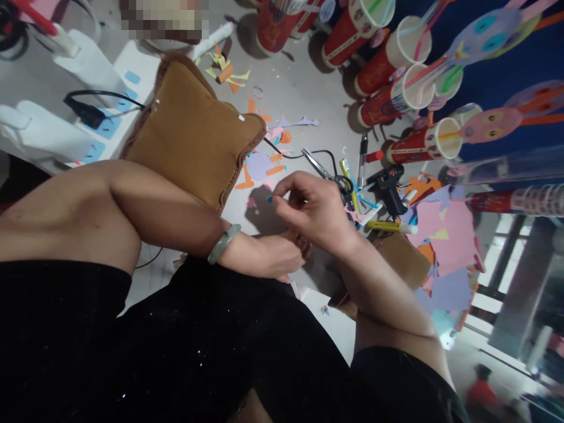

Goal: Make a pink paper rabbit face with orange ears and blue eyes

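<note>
Pinching, seemingly, a tiny blue piece near the middle of the frame between thumb and forefinger of the right hand, in a narrow grip over the counter. Curling the left hand inward just below, hiding its fingertips; not being able to tell about anything gripped there. Judging the work as only part done: handling a small loose piece joined to nothing visible, while facing a row of red paper cups across the upper right, including several with straws and apparently finished cut-paper faces. Having material left as well, namely a pile of coloured paper at the right of the frame and a nested stack of cups farther out. Working beside loose offcuts just above centre, probably making small pieces easy to lose among them. Crowding close to scissors, a pen and a black glue gun right of centre, so needing care around the blades, the nozzle and a dark cable near the scissors. Losing much of the counter's left side to a brown cushion, reaching past its lower edge with the left forearm, and having a white power strip beyond at the upper left.
</note>
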`<state>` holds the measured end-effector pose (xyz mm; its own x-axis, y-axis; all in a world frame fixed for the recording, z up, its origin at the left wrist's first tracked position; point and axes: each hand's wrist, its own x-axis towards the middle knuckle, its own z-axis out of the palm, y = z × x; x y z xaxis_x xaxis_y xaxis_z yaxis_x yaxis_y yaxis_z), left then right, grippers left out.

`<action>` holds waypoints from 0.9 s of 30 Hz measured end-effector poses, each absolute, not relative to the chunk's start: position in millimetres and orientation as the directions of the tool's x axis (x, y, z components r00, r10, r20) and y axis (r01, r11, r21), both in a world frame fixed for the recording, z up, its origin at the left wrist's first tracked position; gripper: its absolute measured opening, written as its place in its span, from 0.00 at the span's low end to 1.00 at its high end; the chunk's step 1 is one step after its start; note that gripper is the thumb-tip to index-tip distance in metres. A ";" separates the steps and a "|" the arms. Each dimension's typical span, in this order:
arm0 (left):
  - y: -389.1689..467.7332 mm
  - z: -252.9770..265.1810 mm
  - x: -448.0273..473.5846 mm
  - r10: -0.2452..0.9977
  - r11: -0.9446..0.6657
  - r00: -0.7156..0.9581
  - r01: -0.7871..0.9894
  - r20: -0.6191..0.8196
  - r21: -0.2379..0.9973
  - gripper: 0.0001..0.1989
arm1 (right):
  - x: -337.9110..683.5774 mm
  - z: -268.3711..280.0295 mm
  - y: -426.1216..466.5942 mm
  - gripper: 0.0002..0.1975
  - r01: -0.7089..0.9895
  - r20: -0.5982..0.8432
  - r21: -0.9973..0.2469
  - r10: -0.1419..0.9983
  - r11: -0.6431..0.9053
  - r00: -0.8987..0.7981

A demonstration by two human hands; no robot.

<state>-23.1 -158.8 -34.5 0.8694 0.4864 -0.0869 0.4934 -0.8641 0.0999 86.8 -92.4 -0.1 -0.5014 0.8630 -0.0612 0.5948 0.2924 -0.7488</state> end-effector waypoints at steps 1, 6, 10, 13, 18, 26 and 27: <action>-160.6 -37.2 -22.5 0.425 -0.903 0.903 0.427 -0.064 0.040 0.34 | 97.5 3.0 -94.0 0.04 0.591 -0.043 -0.766 0.898 0.251 -0.437; -166.1 -47.5 -22.4 0.391 -0.913 0.920 0.392 0.033 -0.111 0.43 | 148.6 5.0 -105.8 0.05 0.591 0.004 -0.800 0.986 0.102 -0.165; -167.0 -55.3 -19.3 0.370 -0.908 0.926 0.377 0.072 -0.182 0.46 | 177.7 -10.5 -116.1 0.08 0.584 -0.049 -0.812 0.997 -0.006 -0.058; -166.5 -55.2 -15.9 0.369 -0.916 0.929 0.366 0.011 -0.163 0.47 | 187.8 -23.2 -120.6 0.10 0.574 -0.100 -0.817 0.994 -0.061 -0.038; -165.6 -45.7 -15.8 0.375 -0.919 0.926 0.364 -0.051 -0.154 0.47 | 189.7 -33.1 -119.6 0.14 0.537 -0.208 -0.831 0.977 -0.147 -0.054; -164.3 -46.2 -15.6 0.357 -0.927 0.933 0.347 -0.055 -0.141 0.47 | 185.0 -31.4 -111.3 0.15 0.572 -0.259 -0.809 0.956 -0.135 -0.141; -164.3 -46.4 -15.3 0.357 -0.928 0.932 0.347 -0.057 -0.136 0.46 | 184.3 -31.0 -110.5 0.16 0.579 -0.266 -0.804 0.952 -0.132 -0.152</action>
